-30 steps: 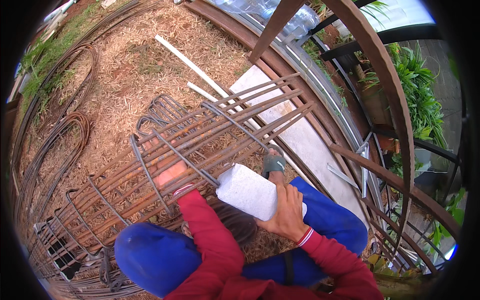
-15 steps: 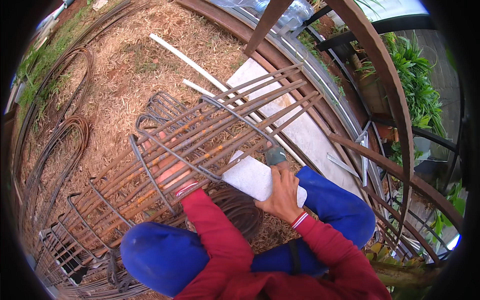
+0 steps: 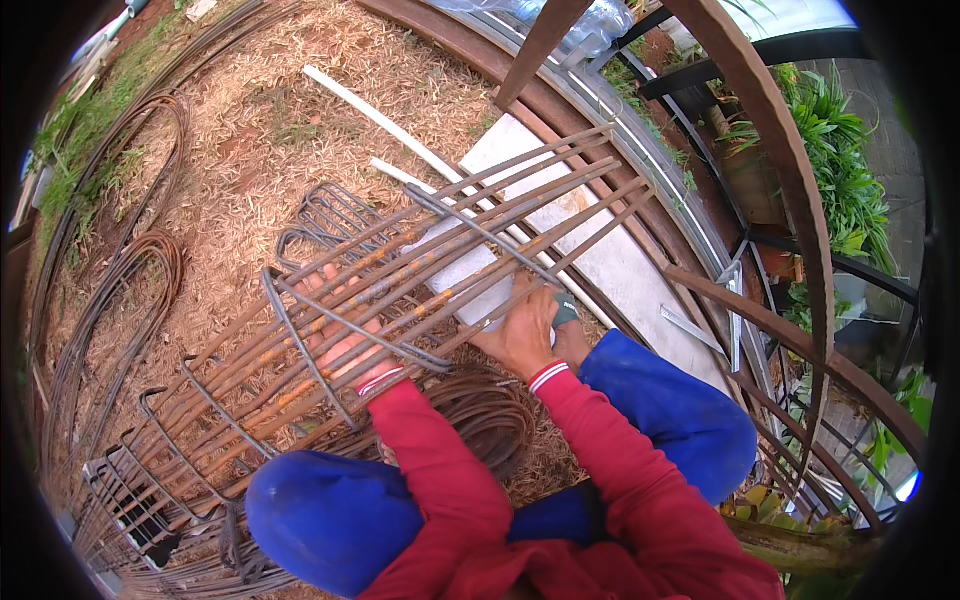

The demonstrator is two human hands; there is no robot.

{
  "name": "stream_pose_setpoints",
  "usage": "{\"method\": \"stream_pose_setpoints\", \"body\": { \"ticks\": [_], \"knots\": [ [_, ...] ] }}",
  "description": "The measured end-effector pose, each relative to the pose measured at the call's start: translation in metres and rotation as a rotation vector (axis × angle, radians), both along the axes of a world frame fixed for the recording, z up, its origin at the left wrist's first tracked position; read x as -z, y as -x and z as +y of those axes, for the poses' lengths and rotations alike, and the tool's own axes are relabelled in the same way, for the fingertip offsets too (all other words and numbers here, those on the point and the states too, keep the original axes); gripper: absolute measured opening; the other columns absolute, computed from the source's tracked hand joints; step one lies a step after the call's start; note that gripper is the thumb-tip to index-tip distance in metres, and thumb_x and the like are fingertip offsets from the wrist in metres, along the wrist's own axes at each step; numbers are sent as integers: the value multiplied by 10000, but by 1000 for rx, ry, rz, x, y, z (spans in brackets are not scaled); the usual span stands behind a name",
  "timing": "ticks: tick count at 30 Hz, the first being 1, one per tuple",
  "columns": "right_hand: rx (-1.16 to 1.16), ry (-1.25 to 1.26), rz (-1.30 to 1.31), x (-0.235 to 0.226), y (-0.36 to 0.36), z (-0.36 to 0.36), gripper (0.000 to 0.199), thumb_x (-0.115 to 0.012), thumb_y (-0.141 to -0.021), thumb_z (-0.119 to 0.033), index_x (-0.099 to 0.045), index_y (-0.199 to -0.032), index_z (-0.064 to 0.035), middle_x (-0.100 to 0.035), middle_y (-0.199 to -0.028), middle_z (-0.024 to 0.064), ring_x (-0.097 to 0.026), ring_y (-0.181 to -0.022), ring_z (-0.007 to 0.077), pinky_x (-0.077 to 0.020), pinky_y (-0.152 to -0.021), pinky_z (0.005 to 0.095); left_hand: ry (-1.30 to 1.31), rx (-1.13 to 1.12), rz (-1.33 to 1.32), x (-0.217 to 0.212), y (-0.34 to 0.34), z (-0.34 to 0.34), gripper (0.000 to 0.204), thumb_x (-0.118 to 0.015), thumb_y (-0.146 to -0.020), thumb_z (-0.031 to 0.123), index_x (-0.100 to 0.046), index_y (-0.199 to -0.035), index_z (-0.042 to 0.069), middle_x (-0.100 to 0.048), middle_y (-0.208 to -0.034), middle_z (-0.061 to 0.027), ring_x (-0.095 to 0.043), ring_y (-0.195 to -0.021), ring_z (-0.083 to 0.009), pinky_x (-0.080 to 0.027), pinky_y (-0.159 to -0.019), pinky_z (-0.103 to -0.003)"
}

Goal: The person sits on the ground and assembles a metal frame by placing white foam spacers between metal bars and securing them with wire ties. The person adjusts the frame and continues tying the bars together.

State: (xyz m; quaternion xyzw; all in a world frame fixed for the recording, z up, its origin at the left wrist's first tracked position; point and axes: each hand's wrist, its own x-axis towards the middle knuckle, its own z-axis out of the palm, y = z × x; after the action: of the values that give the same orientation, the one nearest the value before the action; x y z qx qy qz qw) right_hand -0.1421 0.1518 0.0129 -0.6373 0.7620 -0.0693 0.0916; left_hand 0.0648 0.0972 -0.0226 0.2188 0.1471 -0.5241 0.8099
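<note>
White block (image 3: 488, 303) sits just right of centre in the head view, slanted beneath the bars of the rusty rebar cage (image 3: 378, 288), so from here I see it only in strips between them. The right hand (image 3: 525, 335) has it by the end nearer the bottom of the frame, its fingers partly wrapped around that end; the bars hide some of the grip. Left of centre, the left hand (image 3: 345, 340) lies behind the bars with its fingers loosely spread; I cannot tell how firmly they hold, or whether they carry weight.

As I judge it, the step in hand is passing the block under the cage. I would steady the cage with the left and level the block before letting go, so the bars bear evenly. I'd bed it well apart from the wire coil (image 3: 500, 415) lower down and the sandalled foot (image 3: 566, 312) by the right hand, then draw the fingers out before any load settles.
</note>
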Motion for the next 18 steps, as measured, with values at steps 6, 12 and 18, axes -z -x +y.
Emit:
{"method": "stream_pose_setpoints", "body": {
  "ticks": [6, 12, 18],
  "knots": [
    [-115, -82, -156, 10, -6, 30, 1153, -897, -604, -464, -342, -1463, 69, -450, -1284, 316, -452, -1197, 487, -358, -1032, 558, -41, -4, -69, 7, 4, 4, 603, -330, -1052, 452, -381, -1565, 140, -351, -1624, -121, -303, -1510, -326, -267, -1225, -551],
    [-128, 82, -387, 21, 1, 8, 1005, -902, -581, -419, -452, -1358, 31, -554, -1170, 267, -541, -1102, 465, -446, -955, 534, 443, 64, 11, 31, -2, 8, 600, -313, -1042, 412, -356, -1576, 142, -320, -1640, -110, -284, -1517, -331, -225, -1243, -559],
    [-102, 33, -372, 13, 4, 10, 999, -905, -619, -386, -416, -1386, 26, -516, -1271, 293, -512, -1179, 472, -423, -1003, 530, -45, -33, 22, 18, 6, 4, 646, -329, -995, 425, -350, -1584, 161, -307, -1651, -91, -291, -1517, -329, -160, -1241, -592]
  ]
}}
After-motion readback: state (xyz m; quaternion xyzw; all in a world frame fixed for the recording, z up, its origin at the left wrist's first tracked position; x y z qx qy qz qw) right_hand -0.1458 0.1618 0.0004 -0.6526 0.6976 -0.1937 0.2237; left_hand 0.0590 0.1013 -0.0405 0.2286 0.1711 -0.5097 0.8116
